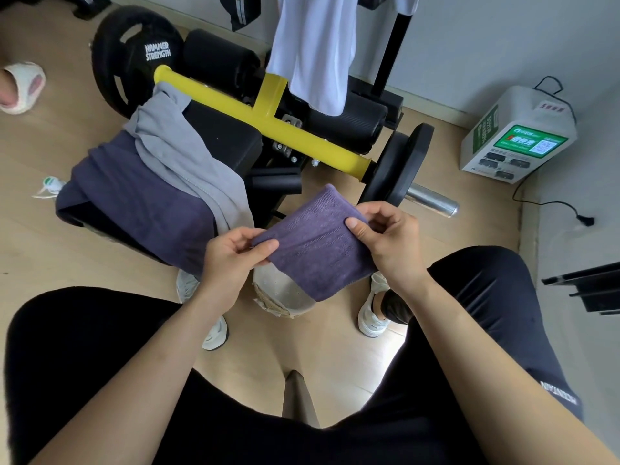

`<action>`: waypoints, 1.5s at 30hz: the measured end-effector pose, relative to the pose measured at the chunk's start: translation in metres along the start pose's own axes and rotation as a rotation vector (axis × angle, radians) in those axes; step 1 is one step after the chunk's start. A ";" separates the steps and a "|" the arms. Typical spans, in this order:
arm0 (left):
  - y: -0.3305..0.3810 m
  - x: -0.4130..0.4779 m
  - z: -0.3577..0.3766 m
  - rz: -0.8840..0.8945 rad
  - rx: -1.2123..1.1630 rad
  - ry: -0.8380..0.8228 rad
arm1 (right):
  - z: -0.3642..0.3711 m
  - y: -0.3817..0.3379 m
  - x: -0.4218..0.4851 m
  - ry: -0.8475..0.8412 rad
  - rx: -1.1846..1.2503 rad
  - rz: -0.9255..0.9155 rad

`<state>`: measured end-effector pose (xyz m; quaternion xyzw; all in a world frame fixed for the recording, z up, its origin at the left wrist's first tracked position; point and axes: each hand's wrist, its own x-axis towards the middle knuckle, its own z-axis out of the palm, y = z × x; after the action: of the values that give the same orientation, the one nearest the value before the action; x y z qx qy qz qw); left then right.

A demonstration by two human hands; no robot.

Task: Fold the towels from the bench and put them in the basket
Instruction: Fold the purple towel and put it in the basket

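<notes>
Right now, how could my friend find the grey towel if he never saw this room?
Find the black bench with the yellow bar. Two towels lie on its seat; the grey towel is draped over the dark purple towel. It is the only pale grey cloth there.

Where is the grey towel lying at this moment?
In the head view, the grey towel lies left of centre on the black bench, draped over a dark purple towel, just below the yellow bar.
</notes>
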<state>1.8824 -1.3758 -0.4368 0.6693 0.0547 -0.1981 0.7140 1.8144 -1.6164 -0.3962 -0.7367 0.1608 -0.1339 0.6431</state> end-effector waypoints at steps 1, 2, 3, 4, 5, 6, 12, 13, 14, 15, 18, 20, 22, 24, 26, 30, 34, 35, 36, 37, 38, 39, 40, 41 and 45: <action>0.000 0.000 -0.001 0.000 -0.006 0.026 | 0.000 0.000 -0.001 -0.021 -0.009 -0.007; 0.000 0.000 -0.001 0.006 -0.007 0.045 | 0.001 -0.001 -0.002 -0.048 -0.023 -0.018; 0.001 0.000 -0.002 0.018 0.000 0.058 | 0.001 -0.001 -0.002 -0.076 -0.035 -0.030; 0.001 0.000 -0.002 0.031 0.010 0.066 | 0.001 -0.002 -0.003 -0.099 -0.042 -0.040; 0.001 0.001 -0.003 0.046 0.027 0.075 | 0.001 -0.002 -0.003 -0.116 -0.045 -0.050; 0.002 0.001 -0.003 0.064 0.047 0.083 | 0.001 -0.003 -0.003 -0.128 -0.045 -0.060; 0.013 -0.006 -0.001 0.266 0.225 -0.012 | 0.005 -0.004 -0.007 -0.223 -0.115 -0.096; 0.016 -0.008 0.000 0.298 0.253 -0.085 | 0.008 -0.004 -0.009 -0.257 -0.123 -0.106; 0.019 -0.010 0.002 0.320 0.279 -0.169 | 0.010 -0.004 -0.011 -0.294 -0.129 -0.117; 0.021 -0.012 0.005 0.331 0.308 -0.249 | 0.013 -0.004 -0.013 -0.329 -0.133 -0.125; 0.024 -0.015 0.012 0.303 0.338 -0.356 | 0.020 -0.005 -0.017 -0.398 -0.132 -0.117; 0.025 -0.014 0.011 0.318 0.363 -0.296 | 0.022 -0.004 -0.017 -0.428 -0.144 -0.090; 0.026 -0.011 0.008 0.333 0.396 -0.212 | 0.020 0.000 -0.015 -0.462 -0.209 -0.065; 0.026 -0.009 0.004 0.323 0.407 -0.124 | 0.019 0.002 -0.015 -0.493 -0.300 -0.073; 0.024 -0.006 0.002 0.320 0.426 -0.054 | 0.020 0.000 -0.017 -0.541 -0.349 -0.113; 0.021 -0.003 -0.001 0.315 0.405 -0.008 | 0.025 0.005 -0.019 -0.639 -0.533 -0.301; 0.022 -0.003 -0.002 0.328 0.447 -0.013 | 0.023 0.015 -0.018 -0.595 -0.631 -0.264; 0.022 -0.004 -0.002 0.323 0.439 -0.027 | 0.023 0.015 -0.018 -0.556 -0.603 -0.237; 0.022 -0.004 -0.003 0.313 0.417 -0.046 | 0.023 0.013 -0.017 -0.520 -0.558 -0.196; 0.024 -0.005 -0.002 0.297 0.387 -0.071 | 0.022 0.011 -0.016 -0.486 -0.511 -0.148; 0.025 -0.007 -0.002 0.281 0.356 -0.103 | 0.021 0.009 -0.015 -0.450 -0.482 -0.100; 0.025 -0.008 -0.001 0.266 0.335 -0.130 | 0.020 0.009 -0.014 -0.413 -0.471 -0.061; 0.025 -0.009 0.000 0.258 0.321 -0.147 | 0.020 0.009 -0.013 -0.381 -0.468 -0.030; 0.025 -0.010 0.001 0.254 0.318 -0.152 | 0.019 0.008 -0.013 -0.359 -0.459 -0.011; 0.020 -0.016 0.010 0.288 0.356 -0.178 | 0.023 0.004 -0.015 -0.349 -0.350 0.022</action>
<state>1.8728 -1.3820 -0.4121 0.7652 -0.1401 -0.1592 0.6078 1.8101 -1.5902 -0.4029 -0.8471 0.0761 0.0325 0.5249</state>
